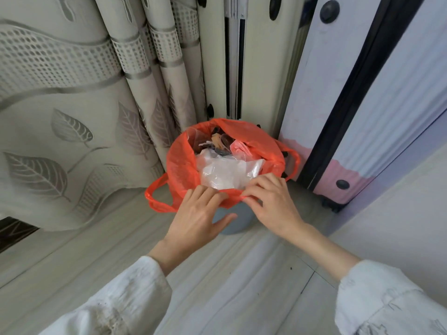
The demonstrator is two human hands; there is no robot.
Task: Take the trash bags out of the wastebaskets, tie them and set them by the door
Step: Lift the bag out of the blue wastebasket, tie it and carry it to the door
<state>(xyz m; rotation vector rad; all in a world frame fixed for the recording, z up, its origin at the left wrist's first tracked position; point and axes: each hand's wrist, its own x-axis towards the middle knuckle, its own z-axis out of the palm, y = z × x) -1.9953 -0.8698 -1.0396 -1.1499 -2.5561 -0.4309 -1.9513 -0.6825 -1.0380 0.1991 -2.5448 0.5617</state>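
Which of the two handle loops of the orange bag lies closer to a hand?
The right handle loop, beside the right hand. The left handle loop hangs farther out from the left hand.

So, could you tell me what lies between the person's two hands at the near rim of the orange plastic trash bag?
In the head view, only the bag's bunched orange rim spans between left hand and right hand; the blue-grey wastebasket shows just below.
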